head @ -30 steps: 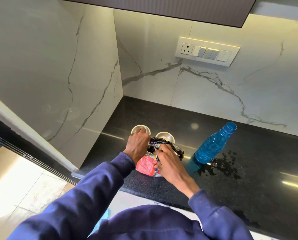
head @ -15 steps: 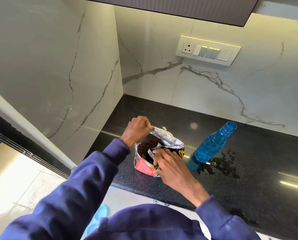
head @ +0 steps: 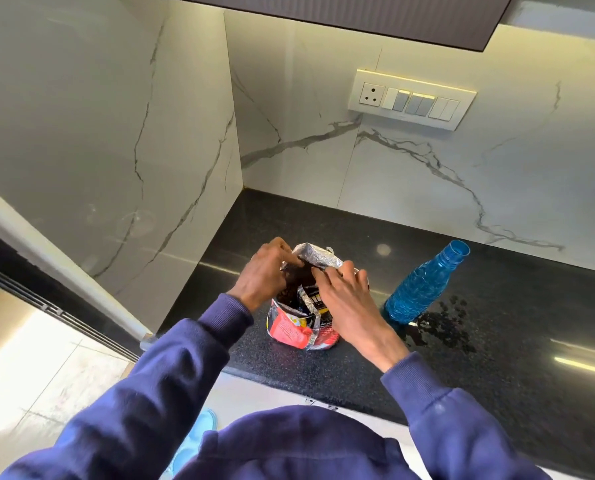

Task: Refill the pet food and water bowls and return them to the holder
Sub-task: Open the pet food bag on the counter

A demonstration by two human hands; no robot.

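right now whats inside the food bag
Dark brown kibble shows through the open top of the food bag. Both hands, left and right, cover part of the opening, so the fill level is hidden.

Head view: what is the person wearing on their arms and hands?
Both arms are in long, dark navy-blue sweatshirt sleeves with ribbed cuffs at the wrists. The left hand and right hand are bare: no gloves, rings, watch or markings are visible.

Navy sweatshirt, ribbed cuffs above bare left hand (head: pixel 266 275) and right hand (head: pixel 349 303)
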